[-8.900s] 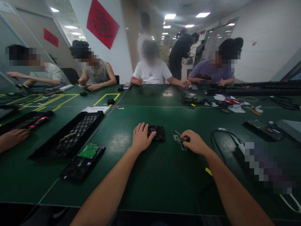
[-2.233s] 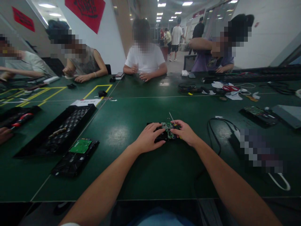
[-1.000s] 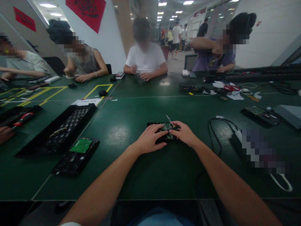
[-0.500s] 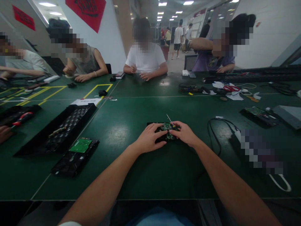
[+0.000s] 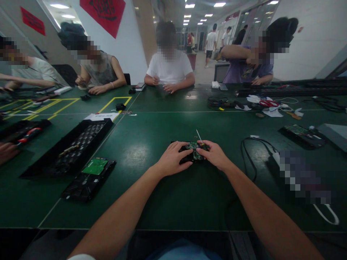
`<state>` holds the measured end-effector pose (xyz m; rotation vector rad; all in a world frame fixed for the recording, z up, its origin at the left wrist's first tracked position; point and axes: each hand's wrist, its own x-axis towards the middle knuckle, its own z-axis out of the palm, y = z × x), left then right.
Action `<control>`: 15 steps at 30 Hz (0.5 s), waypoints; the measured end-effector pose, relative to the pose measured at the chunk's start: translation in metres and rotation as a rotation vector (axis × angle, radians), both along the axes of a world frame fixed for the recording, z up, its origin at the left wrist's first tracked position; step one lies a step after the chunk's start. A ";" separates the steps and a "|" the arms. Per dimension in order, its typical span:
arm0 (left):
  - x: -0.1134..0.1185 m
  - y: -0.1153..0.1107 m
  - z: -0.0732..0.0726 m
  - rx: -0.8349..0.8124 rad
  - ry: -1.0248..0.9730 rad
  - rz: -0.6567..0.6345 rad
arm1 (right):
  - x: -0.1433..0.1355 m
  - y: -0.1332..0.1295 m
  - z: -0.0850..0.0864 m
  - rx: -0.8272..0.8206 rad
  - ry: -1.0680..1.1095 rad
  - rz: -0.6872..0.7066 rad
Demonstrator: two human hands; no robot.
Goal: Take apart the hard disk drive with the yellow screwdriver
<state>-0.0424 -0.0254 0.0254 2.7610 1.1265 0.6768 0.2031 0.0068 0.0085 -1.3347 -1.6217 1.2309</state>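
Observation:
A hard drive (image 5: 193, 146) lies on the green table in front of me, its circuit board facing up. My left hand (image 5: 173, 156) grips its left part, fingers over the top and thumb along the near edge, covering much of it. At the drive's right end, my right hand (image 5: 211, 153) holds a small screwdriver (image 5: 199, 135) by its handle. The thin shaft points up and away from me, clear of the board. Tiny specks, perhaps screws, lie on the table just beyond the drive.
Left of me are another hard drive (image 5: 94, 167) and a long black tray (image 5: 70, 148). To the right lie a black cable (image 5: 242, 155), a blurred-out object (image 5: 305, 177), another drive (image 5: 302, 135) and a grey box (image 5: 334, 135). Several people sit across the table.
My right hand has shifted slightly right with the screwdriver, whose shaft has swung a little upright. The left hand stays on the drive. The whole view has shifted slightly.

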 end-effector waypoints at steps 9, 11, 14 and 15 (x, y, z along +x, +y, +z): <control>0.001 0.000 0.000 -0.012 0.012 0.014 | 0.000 -0.001 0.003 0.320 -0.368 -0.008; 0.001 0.000 0.001 -0.010 0.005 0.009 | 0.000 -0.001 0.004 0.306 -0.363 -0.013; 0.001 0.000 0.001 -0.009 -0.005 0.011 | 0.000 -0.002 0.005 0.260 -0.297 0.005; 0.001 0.001 0.001 -0.009 -0.007 0.015 | 0.000 -0.002 0.005 0.232 -0.270 0.014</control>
